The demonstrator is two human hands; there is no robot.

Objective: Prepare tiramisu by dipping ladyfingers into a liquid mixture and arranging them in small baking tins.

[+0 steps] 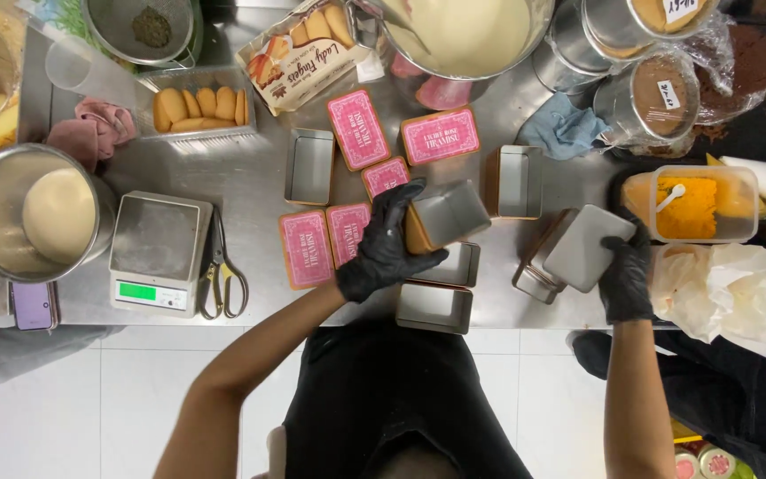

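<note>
1. The left hand (385,244), in a black glove, is curled closed around a rectangular metal tin (448,215), lifted off the steel table (250,177) and tilted.
2. Just below that hand lie two more open tins (436,306), side by side near the table edge.
3. Just beyond its fingers and to its left lie pink lids (358,129), flat and face up.
4. Further left of it are scissors (222,270), then a digital scale (158,253).
5. The right hand (627,275), also gloved in black, grips another tin (587,247) by its lower corner, tilted above the table.
6. Just left of that hand an open tin base (532,282) rests on the table.
7. Beyond it, to its right, stands a clear tub of orange filling (691,206) with a white spoon.
</note>
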